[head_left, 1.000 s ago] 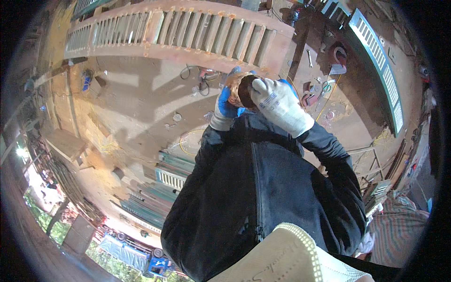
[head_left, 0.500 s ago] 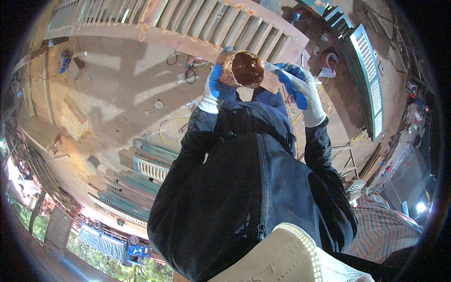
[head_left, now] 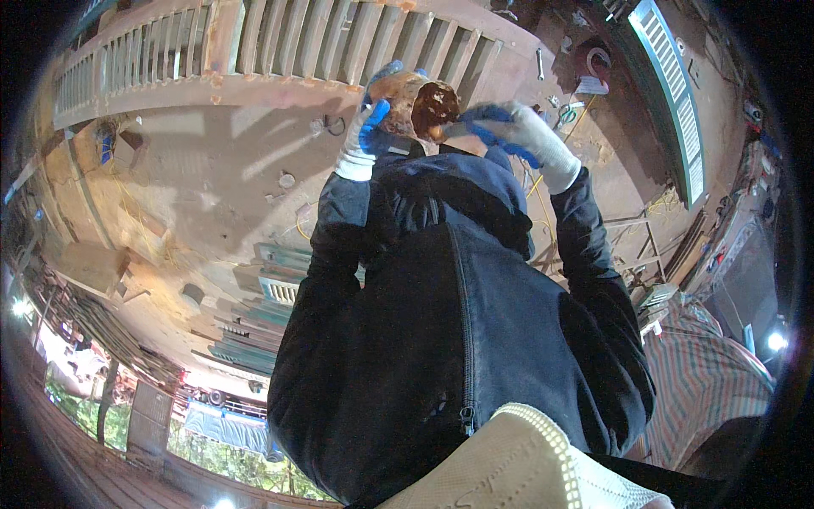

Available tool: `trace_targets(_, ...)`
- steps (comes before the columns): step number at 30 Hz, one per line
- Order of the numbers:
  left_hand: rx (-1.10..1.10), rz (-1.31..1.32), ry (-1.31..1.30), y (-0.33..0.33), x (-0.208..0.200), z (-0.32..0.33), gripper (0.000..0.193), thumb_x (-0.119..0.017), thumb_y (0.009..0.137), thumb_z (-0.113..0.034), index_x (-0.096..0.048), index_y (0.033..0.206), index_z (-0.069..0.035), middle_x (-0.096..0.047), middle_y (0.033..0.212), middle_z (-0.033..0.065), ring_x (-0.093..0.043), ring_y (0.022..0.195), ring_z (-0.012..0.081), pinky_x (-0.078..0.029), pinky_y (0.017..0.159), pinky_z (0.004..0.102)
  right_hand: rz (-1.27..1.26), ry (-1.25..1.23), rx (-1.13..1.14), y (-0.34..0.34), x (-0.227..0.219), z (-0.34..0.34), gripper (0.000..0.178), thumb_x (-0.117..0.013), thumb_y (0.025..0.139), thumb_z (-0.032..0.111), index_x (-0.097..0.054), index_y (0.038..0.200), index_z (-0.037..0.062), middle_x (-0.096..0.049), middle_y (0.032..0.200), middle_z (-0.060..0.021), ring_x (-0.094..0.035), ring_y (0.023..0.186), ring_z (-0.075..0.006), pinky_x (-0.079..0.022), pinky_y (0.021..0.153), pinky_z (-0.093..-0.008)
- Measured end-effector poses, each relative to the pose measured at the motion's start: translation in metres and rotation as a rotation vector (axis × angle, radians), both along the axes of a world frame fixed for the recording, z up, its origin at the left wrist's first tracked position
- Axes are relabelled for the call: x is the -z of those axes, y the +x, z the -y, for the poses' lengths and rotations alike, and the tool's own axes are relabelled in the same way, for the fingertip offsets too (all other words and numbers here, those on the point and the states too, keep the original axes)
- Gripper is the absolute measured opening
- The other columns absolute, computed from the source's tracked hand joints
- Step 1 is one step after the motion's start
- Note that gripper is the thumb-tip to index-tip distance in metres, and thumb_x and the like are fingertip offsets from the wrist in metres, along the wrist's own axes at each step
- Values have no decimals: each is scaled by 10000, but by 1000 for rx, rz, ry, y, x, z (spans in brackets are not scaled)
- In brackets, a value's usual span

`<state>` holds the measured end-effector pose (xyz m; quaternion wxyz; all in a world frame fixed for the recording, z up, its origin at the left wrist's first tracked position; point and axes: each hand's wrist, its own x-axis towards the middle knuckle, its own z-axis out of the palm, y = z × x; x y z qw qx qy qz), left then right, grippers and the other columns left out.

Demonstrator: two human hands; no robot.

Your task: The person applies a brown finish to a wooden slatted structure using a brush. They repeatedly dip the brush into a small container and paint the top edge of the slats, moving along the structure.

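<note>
My left hand, in a white glove with blue coating, is wrapped round a stained, tan-brown can. The can is tipped so that its open mouth faces right, and its inside is crusted dark brown. In my right hand, gloved the same way, is a flat-bladed putty knife, held with bent fingers. The blade's end is at the lower edge of the can's mouth. The fingers largely hide its handle. Both hands are close together in front of my dark jacket.
A slatted wooden shutter panel spans the area beyond my hands. A green shutter stands to the right. A wrench and scissors lie at the far right. Green slatted pieces are stacked at left; a striped sheet hangs lower right.
The can has shifted left in the view with my left hand. My right hand has moved left, bringing the putty knife's blade to the can's mouth. The whole view has shifted.
</note>
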<state>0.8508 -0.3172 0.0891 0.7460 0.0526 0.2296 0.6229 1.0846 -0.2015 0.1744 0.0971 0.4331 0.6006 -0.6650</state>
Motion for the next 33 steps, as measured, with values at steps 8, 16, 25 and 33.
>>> trace_targets(8, 153, -151, -49, 7, 19, 11, 870, -565, 866, -626, -251, 1508, -129, -335, 1517, 171, -374, 1377, 331, -307, 1147, 495, -131, 42, -74, 11, 0, 19, 317, -611, 948, 250, -623, 1182, 37, -656, 880, -30, -591, 722, -98, -489, 644, -254)
trace_targets(16, -66, 330, -55, -15, 31, 50, 753, -611, 895, -484, -307, 1504, -163, -337, 1528, 98, -302, 1416, 302, -250, 1149, 571, -158, -268, 572, 58, 1, 29, 180, -564, 984, 236, -581, 1095, 95, -514, 828, 81, -425, 635, 12, -317, 517, -156)
trace_targets(25, -243, 122, -382, -29, 23, 75, 865, -566, 744, -754, -423, 1438, -257, -299, 1543, 175, -271, 1403, 459, -282, 1090, 652, -233, -168, 740, 91, 58, 42, 369, -505, 1013, 358, -572, 1289, 122, -528, 848, 47, -427, 644, -31, -338, 542, -186)
trace_targets(33, -456, -17, -527, -26, 4, 66, 795, -421, 826, -753, -407, 1446, -256, -394, 1489, 197, -361, 1347, 481, -341, 1031, 675, 133, 736, 491, 45, 83, 4, 357, -486, 1013, 352, -571, 1310, 174, -670, 1178, -133, -654, 1051, -262, -488, 882, -320)
